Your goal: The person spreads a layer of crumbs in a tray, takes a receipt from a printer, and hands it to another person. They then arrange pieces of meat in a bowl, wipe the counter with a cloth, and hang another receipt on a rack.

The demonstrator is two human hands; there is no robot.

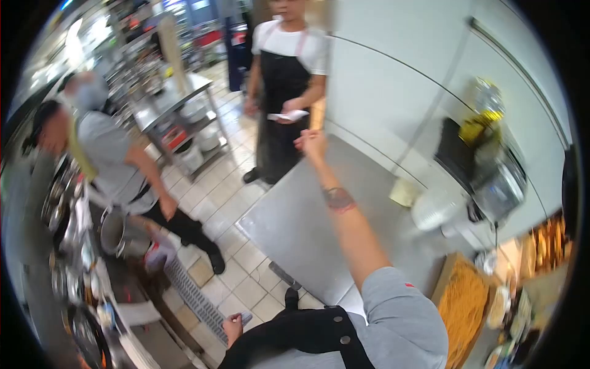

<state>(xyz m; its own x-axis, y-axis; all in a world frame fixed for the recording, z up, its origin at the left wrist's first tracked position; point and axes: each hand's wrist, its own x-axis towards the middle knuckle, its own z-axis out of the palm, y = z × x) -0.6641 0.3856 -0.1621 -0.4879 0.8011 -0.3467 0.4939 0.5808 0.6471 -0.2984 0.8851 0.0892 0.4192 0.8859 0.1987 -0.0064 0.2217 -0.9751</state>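
My right arm reaches forward over the steel table. At its end, my right hand has its fingers curled together; something reddish shows at the fingertips, too small and blurred to name. Just beyond it, apart from my fingers, is a white slip of paper in the hand of a co-worker in a black apron. Low beside my own apron, my left hand is closed around a small grey object, whose kind I cannot make out.
Another co-worker in grey stands at left, beside a large metal pot. A floor drain grate runs along the tiles. At right are white bowls, a plastic bottle and a tray of orange-brown crumbs.
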